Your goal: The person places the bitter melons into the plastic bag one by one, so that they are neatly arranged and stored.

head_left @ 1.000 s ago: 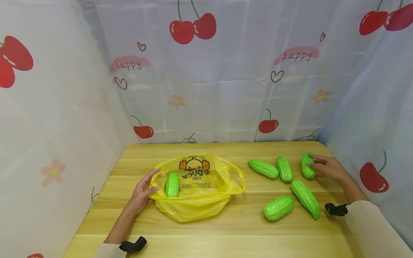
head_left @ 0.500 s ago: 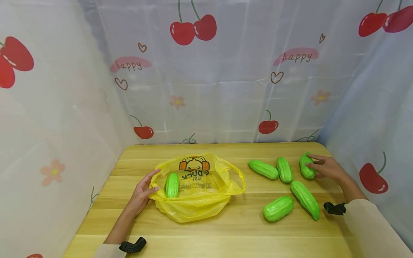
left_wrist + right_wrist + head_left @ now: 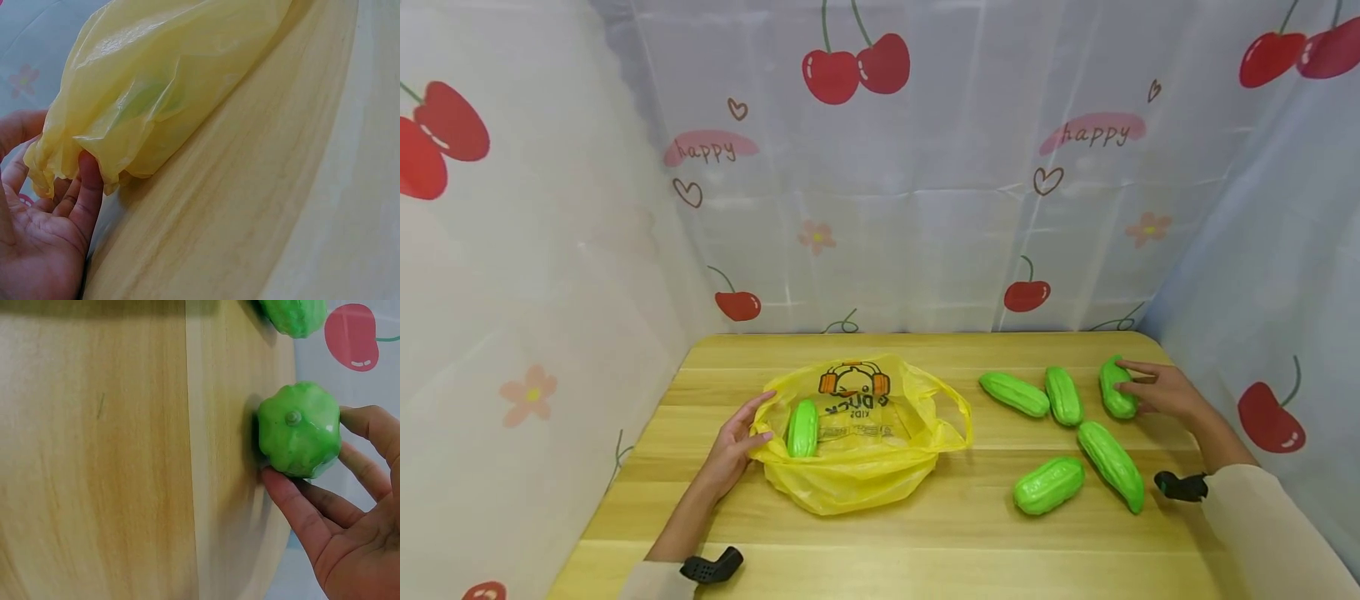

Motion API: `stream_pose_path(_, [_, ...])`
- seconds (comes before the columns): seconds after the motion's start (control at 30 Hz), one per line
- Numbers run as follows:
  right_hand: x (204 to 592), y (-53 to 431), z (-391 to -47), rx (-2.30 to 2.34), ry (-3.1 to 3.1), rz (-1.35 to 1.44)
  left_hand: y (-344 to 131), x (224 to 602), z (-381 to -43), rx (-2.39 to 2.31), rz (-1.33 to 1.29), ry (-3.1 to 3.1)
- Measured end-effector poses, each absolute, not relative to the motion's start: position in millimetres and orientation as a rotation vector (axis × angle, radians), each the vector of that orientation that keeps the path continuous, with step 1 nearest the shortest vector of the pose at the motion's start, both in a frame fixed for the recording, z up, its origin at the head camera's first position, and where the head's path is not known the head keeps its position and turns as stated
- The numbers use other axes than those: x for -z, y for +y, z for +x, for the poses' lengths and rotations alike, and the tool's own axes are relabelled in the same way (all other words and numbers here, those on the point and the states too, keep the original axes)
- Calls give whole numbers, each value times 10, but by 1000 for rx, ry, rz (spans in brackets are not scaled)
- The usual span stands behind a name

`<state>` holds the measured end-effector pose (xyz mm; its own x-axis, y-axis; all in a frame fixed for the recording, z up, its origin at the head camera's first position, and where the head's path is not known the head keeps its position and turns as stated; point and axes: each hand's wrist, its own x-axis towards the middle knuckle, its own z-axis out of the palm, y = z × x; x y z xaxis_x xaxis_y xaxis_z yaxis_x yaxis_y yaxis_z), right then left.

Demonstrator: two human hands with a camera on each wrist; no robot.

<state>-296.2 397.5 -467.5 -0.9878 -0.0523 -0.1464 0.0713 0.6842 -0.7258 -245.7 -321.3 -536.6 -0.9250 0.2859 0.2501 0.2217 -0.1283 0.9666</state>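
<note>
a crinkled, translucent yellow plastic bag point(image 3: 850, 483) lay open-mouthed on a smooth, wood-grained worktop point(image 3: 925, 550), a headphoned duck printed on its far wall and a looped handle at its right. inside the bag, toward its left, rested a glossy bright-green oblong point(image 3: 802, 429) with rounded ribs. well to the right of the bag lay a lumpy, ribbed green gourd point(image 3: 1116, 387), a small pale nub on its near end. between it and the bag were a tapering green gourd point(image 3: 1013, 394) and a stubbier green gourd point(image 3: 1064, 397); nearer the bag's front level lay a long, curved green gourd point(image 3: 1111, 465) and a plump, wrinkled green gourd point(image 3: 1049, 485).

the left hand point(image 3: 730, 450), its forearm slanting in from the bag's near left, gripped the bag's left rim between thumb and fingers. the right hand point(image 3: 1165, 392), well right of the bag, had its fingers curved around the lumpy gourd, thumb opposite.
</note>
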Motion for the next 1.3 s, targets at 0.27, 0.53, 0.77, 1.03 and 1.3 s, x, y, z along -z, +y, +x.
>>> stream_pose_path(0.27, [4657, 4008, -2900, 1256, 2743, 19, -3192, 5348, -2469, -2248, 592, 2042])
stream_pose_path(0.53, [4488, 3998, -2816, 1299, 2789, -8, -3198, 5354, -2454, -2254, 594, 2034])
stream_pose_path(0.77, [4329, 3996, -2712, 1375, 2821, -13, -3196, 5355, -2450, -2254, 589, 2029])
stream_pose_path(1.03, [4126, 3942, -2628, 1381, 2870, -51, -3207, 5339, -2452, -2259, 606, 2026])
stream_pose_path(1.3, [3966, 3796, -2573, 1337, 2907, -85, -3219, 5378, -2457, -2276, 621, 2008])
